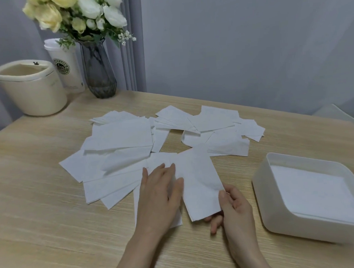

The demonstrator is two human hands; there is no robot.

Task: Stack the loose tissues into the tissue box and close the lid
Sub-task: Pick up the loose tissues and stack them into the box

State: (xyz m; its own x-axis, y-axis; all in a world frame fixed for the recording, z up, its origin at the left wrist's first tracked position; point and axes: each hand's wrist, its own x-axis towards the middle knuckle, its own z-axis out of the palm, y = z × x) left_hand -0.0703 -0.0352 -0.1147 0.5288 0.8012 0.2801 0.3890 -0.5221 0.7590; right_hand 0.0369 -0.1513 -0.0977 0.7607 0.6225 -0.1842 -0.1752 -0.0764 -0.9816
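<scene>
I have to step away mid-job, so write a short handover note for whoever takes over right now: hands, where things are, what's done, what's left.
Left hand: flat, fingers straight, pressing on the near tissues.
Right hand: pinching the near right corner of one tissue, thumb on top, fingers beneath.
Loose tissues: fanned across the middle of the table.
Tissue box: open, at the right, with some flat tissues already inside. No lid in view.
Done: some tissues boxed.
Left: move the held tissue and the rest into the box, then find and close the lid.
</scene>
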